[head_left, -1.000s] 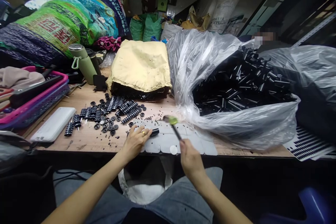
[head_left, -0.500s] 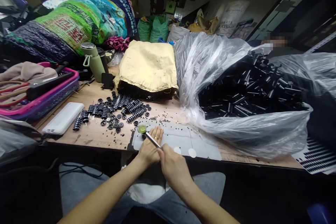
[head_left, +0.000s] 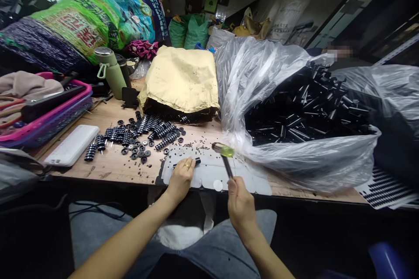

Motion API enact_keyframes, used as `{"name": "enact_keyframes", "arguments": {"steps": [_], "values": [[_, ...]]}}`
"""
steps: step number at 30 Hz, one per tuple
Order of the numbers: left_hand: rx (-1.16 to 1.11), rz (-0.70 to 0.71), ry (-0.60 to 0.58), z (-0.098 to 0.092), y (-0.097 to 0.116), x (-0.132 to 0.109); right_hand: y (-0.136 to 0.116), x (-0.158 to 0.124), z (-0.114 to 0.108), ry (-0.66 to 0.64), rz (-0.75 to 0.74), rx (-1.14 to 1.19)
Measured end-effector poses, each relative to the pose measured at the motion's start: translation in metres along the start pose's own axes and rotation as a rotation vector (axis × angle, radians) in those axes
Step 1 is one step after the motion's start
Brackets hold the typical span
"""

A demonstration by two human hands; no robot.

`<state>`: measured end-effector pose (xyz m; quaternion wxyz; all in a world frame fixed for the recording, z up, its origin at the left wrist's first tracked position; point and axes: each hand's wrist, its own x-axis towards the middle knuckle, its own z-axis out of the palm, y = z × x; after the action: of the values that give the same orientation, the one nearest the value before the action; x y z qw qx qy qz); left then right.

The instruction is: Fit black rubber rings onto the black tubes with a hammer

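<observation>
While the left hand (head_left: 181, 178) rests on the white mat (head_left: 242, 179) at the near edge of the tabletop (head_left: 111, 166), its grip is narrow, with fingertips pinched on a small black tube (head_left: 194, 162) that lies flat on the mat and points to the right. A ring shows on one finger of this hand. To the right of it and a little nearer, the right hand (head_left: 240, 202) has its grip closed round the dark handle of a small hammer (head_left: 224, 151). The hammer's yellow-green head is in the air above the mat, to the right of the tube and apart from it.

Just left of the mat and farther back, stacks of black discs (head_left: 144, 133) and loose single discs lie scattered on the wood, with tiny dark beads strewn between them and the mat. A white power bank (head_left: 72, 144) lies at the left, near the table edge, beside a pink basket (head_left: 49, 115). A green bottle (head_left: 110, 73) stands farther back. At the middle far side lies a yellow sack (head_left: 180, 78). A big clear plastic bag (head_left: 294, 159) fills the right side of the tabletop, open and heaped with long black tubes (head_left: 307, 113), and its near fold reaches close to the hammer head. Printed sacks (head_left: 81, 22) are piled at the far left.
</observation>
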<state>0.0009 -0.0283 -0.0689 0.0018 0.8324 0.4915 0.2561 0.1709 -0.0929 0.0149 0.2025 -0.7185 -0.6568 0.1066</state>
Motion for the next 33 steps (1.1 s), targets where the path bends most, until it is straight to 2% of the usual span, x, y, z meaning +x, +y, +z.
{"name": "enact_keyframes", "arguments": {"steps": [3,6,9,12,14,17,18,20,23,25,27,30,33], "values": [[-0.043,-0.005,0.002,-0.003,0.001,0.001,0.010,0.005,0.014,-0.173,0.020,-0.210],[-0.126,-0.019,-0.084,-0.017,0.004,0.001,0.018,0.012,0.011,-0.186,0.068,-0.266],[-0.171,-0.066,-0.196,-0.037,-0.004,0.013,0.027,0.020,0.005,-0.122,0.108,-0.300],[0.011,-0.302,-0.121,-0.050,-0.033,0.043,0.037,0.031,0.009,-0.079,0.075,-0.357],[0.161,-0.394,-0.135,-0.050,-0.057,0.064,0.045,0.044,0.013,-0.045,-0.019,-0.360],[0.229,-0.333,-0.225,-0.044,-0.085,0.079,0.062,0.081,0.005,0.147,-0.137,-0.312],[0.223,-0.303,-0.227,-0.042,-0.089,0.080,0.069,0.097,-0.002,0.247,-0.137,-0.289],[0.165,-0.293,-0.171,-0.040,-0.090,0.078,0.084,0.133,-0.018,0.336,-0.112,-0.271],[-0.114,-0.399,-0.025,-0.044,-0.082,0.074,0.106,0.183,-0.038,0.369,-0.137,-0.228],[-0.463,-0.537,0.039,-0.048,-0.072,0.071,0.113,0.205,-0.044,0.367,-0.193,-0.195],[-0.858,-0.708,0.064,-0.053,-0.060,0.068,0.112,0.213,-0.044,0.376,-0.262,-0.166],[-1.256,-0.892,0.020,-0.057,-0.037,0.064,0.090,0.194,-0.029,0.407,-0.419,-0.113],[-1.464,-0.921,-0.156,-0.056,-0.011,0.065,0.056,0.145,0.002,0.387,-0.642,-0.049]]}}
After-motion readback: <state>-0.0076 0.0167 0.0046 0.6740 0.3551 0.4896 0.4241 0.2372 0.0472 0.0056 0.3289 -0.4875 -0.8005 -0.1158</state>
